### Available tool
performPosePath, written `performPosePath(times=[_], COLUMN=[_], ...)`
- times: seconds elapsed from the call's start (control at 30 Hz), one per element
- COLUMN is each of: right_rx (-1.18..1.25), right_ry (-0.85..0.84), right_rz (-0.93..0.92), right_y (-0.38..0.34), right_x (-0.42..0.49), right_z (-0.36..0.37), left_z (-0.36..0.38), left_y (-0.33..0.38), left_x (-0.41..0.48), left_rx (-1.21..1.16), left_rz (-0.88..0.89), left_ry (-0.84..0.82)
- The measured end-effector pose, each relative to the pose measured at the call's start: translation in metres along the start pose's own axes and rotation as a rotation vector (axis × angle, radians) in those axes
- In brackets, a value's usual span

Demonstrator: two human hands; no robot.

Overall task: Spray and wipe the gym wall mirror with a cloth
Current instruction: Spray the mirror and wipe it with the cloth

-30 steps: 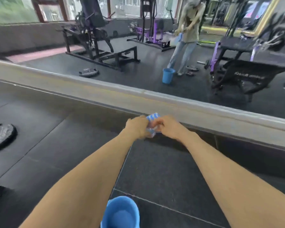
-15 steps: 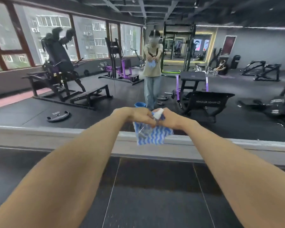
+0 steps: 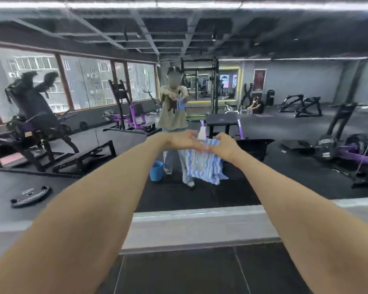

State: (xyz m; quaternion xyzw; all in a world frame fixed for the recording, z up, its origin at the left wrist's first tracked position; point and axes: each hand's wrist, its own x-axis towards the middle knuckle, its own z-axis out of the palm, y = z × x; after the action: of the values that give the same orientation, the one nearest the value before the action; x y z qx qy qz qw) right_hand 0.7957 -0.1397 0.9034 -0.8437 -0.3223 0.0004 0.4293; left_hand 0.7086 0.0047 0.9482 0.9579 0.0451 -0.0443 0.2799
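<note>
The mirror [image 3: 295, 85] is filling nearly the whole far side of the view, reflecting a gym hall with windows [image 3: 89, 81] on the left, dark machines [image 3: 30, 115] and a person [image 3: 172, 117] standing in the middle. A pale ledge [image 3: 200, 227] is running left to right along the foot of the mirror, and dark floor mats [image 3: 179, 274] are lying on its near side. In the reflection a black plate [image 3: 30, 196] is lying on the floor far to the left, and a blue bucket [image 3: 157, 171] is standing just left of the person's feet. Two bare forearms [image 3: 106, 198] are reaching from the near corners toward the middle of the glass. The cloth [image 3: 202, 166], striped blue and white, is hanging from the two hands with its lower edge free. The right hand [image 3: 226, 145] is gripping the cloth's upper right corner, fingers curled round the hem. The left hand [image 3: 179, 141] is lying along the top edge from the left, its fingers stretched out close together toward the right hand; whether they are pinching anything cannot be told. The bottle [image 3: 201, 133], with a white top, is standing upright between the hands, its body blurred against the cloth; which hand is carrying it cannot be told.
</note>
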Motion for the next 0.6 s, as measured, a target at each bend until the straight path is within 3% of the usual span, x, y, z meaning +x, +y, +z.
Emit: performPosePath(times=[0.13,0.27,0.43,0.5,0.6], right_rx=[0.125,0.209,0.189,0.191,0.128], right_ry=[-0.035,-0.034,-0.095,-0.05,0.152], right_rz=[-0.1,-0.069,-0.003,-0.006,-0.011], right_y=[0.034,0.059,0.106,0.128,0.161], right_x=[0.077,0.127,0.198,0.228,0.278], right_z=[-0.078,-0.118,-0.153,-0.162,-0.18], left_z=[-0.016,-0.031,-0.042,-0.042,-0.04], left_y=[0.062,0.081,0.103,0.113,0.132], left_x=[0.089,0.17,0.29,0.333,0.4], left_rx=[-0.039,-0.04,-0.034,-0.024,-0.002], left_rz=[0.078,0.085,0.109,0.13,0.2], left_ry=[0.01,0.145,0.184,0.188,0.248])
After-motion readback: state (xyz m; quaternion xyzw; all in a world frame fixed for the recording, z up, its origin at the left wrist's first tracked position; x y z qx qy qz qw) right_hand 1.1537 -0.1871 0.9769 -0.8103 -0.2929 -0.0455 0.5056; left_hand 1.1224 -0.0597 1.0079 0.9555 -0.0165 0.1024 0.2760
